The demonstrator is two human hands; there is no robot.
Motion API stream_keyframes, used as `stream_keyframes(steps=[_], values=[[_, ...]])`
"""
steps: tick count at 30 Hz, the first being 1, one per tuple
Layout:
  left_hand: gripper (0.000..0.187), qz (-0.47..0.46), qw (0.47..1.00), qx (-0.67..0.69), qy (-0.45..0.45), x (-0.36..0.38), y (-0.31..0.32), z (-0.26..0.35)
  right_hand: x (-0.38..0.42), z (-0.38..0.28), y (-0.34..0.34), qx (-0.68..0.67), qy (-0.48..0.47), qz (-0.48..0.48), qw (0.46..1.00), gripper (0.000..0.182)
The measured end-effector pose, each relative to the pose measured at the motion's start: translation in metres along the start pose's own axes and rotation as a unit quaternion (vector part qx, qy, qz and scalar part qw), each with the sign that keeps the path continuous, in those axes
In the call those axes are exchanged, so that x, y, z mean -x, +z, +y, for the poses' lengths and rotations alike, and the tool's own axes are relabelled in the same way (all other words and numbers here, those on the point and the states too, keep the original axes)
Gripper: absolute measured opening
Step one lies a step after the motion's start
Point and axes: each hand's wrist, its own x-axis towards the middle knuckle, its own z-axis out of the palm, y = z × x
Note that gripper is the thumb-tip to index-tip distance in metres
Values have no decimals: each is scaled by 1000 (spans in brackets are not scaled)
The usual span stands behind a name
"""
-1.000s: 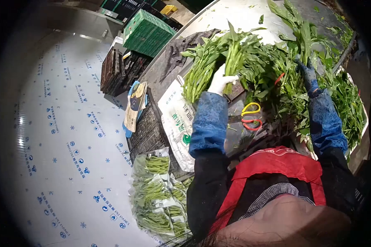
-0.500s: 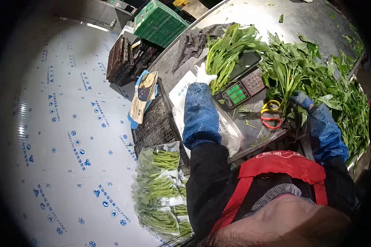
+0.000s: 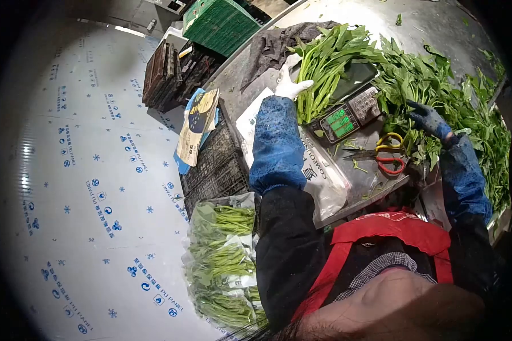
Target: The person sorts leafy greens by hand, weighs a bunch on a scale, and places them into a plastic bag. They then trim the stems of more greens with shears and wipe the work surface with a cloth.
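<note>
My left hand (image 3: 291,83), in a white glove, has its thumb and fingers apart beside a bunch of leafy green stems (image 3: 326,71). The bunch lies across the pan of a digital scale (image 3: 341,121) whose display glows green. My right hand (image 3: 430,120), in a dark blue glove, is open with fingers stretched over the edge of a large heap of loose greens (image 3: 477,145). Scissors (image 3: 390,153) with one yellow and one red handle lie on the metal table below the scale, their blades pointing left.
White printed plastic bags (image 3: 324,187) lie along the table's near edge. Bagged greens (image 3: 224,261) fill the lower left, beside a black crate (image 3: 216,159) with a printed packet (image 3: 199,128) on it. A dark cloth (image 3: 276,48) and green crates (image 3: 219,25) are at the back.
My left hand has opened away from the bunch on the scale. My right hand has let go of stems near the scissors and moved up over the heap. The view has shifted slightly.
</note>
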Motion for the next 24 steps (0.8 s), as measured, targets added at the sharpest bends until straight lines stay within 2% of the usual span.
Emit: stream_keyframes(steps=[1,2,3,5,6,7,8,9,10,12,13,14,15,16,18,19,21,22,24], values=[[118,-12,999,43,12,-6,1,-8,-17,4,13,-74,-42,-26,996,55],[123,-23,996,86,26,-14,2,-14,-35,7,28,-27,-93,-8,995,58],[123,-25,998,58,12,-23,4,-22,-52,5,42,21,-144,12,989,62],[120,-32,998,48,-9,-29,5,-23,-85,-9,68,98,-143,23,985,69],[115,-43,999,30,-1,-33,8,-28,-98,-20,81,102,-151,18,983,78],[111,-54,998,10,-20,-42,15,-37,-113,-30,92,195,-115,46,973,86],[108,-65,997,-11,-40,-51,23,-44,-133,-35,102,180,-105,39,977,90],[103,-60,992,-91,-56,-43,27,-35,-150,-38,110,165,-95,30,981,93],[98,-35,992,-111,-55,-35,34,-31,-156,-49,119,172,-138,63,973,98],[94,-78,997,-15,18,-26,32,-19,-184,-55,133,127,-97,37,986,102],[87,-98,989,71,87,-40,43,-31,-198,-52,144,99,-70,47,991,104],[76,-87,988,61,116,-49,56,-45,-211,-48,155,98,-57,62,992,106],[65,-73,986,50,144,-35,55,-29,-221,-49,164,98,-45,75,991,107],[67,-65,990,59,115,-32,59,-23,-226,-51,178,69,-58,140,986,108],[66,-65,989,114,66,-25,65,-8,-256,-25,194,-70,-125,160,977,105],[61,-62,986,153,12,-18,67,-2,-257,-31,205,-172,-189,216,942,98],[60,-29,972,233,16,-10,70,2,-230,-48,196,-287,-155,121,937,90],[65,-37,946,322,12,-6,74,2,-238,-44,199,-255,-170,115,945,81],[74,23,885,464,23,18,86,2,-222,-39,207,-269,-199,77,939,73]])
